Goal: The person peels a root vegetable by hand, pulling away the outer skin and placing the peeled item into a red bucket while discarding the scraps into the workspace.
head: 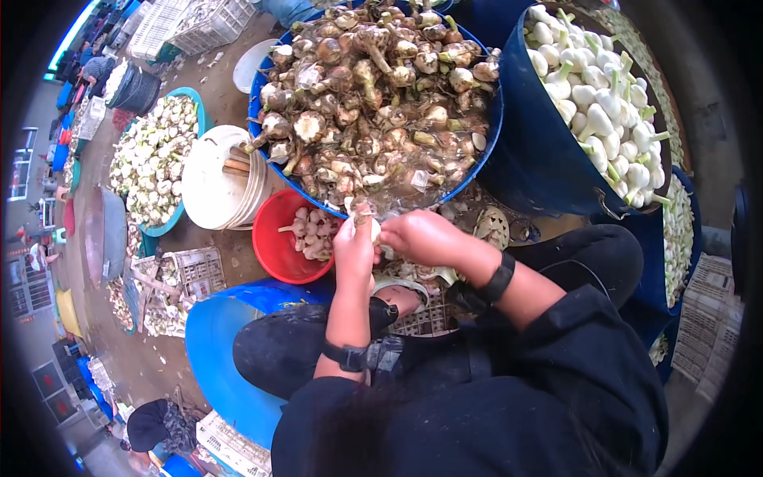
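My left hand (353, 247) holds a garlic bulb (375, 231) upright by its stem end, thumb raised along the stem. The fingers of my right hand (426, 237) are curled and pinch at the bulb's right side; their tips are partly hidden. Both hands are just short of the near rim of a blue tub (496, 134). Muddy, unpeeled garlic (357, 95) is heaped in that tub, with brown water showing near its front. Left of my left hand is a red bucket (268, 244) with several paler garlic bulbs (313, 229) inside.
A blue barrel (536, 131) of clean white garlic (608, 113) leans at the right. White lidded buckets (208, 179) and a teal tub (205, 113) of garlic stand left. A blue drum (220, 346) lies by my knee. Another person (155, 426) is at lower left.
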Tool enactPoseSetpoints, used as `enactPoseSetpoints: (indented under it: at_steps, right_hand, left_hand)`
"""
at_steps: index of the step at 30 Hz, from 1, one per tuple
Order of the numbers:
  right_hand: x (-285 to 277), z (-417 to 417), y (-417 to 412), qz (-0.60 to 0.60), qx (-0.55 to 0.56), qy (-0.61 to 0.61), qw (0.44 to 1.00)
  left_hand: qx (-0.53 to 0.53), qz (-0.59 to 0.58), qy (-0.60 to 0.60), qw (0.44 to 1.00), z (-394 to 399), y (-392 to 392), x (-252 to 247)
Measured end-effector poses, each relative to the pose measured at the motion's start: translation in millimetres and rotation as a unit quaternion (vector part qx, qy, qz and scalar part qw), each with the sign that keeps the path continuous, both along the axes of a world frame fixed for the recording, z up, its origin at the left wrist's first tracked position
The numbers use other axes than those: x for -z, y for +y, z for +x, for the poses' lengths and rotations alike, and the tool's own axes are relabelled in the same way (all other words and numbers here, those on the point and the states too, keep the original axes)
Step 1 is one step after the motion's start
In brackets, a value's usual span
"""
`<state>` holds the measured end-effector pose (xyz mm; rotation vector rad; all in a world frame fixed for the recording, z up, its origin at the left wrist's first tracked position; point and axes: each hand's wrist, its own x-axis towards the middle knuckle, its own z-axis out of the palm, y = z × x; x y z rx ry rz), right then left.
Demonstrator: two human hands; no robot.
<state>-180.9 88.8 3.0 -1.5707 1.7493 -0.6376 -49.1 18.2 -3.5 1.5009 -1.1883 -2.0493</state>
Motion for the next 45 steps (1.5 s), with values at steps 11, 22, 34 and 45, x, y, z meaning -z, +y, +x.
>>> enactPoseSetpoints:
  at_steps: [11, 22, 34, 45]
  right_hand:
    - [23.9, 1.5, 9.2, 0.235, 0.241, -0.495, 0.801]
    - [42.0, 2.2, 9.7, 0.182, 0.344, -0.507, 0.770]
    - [-28.2, -50.2, 67.4, -0.174, 0.241, -0.722, 0.625]
    - [29.6, -71.6, -8.7, 0.121, 0.130, 0.202, 0.963]
  left_hand:
    - [-0.044, 0.007, 0.084, 0.995, -5.9, 10.8, 6.7]
    - [0.379, -0.672, -0.143, 0.620, 7.3, 17.0, -27.7]
    - [-0.277, 0.233, 0.232, 0.903, 41.7, -22.4, 10.3]
    - [-0.090, -0.440, -0.462, 0.765, 263.9, -40.9, -128.8]
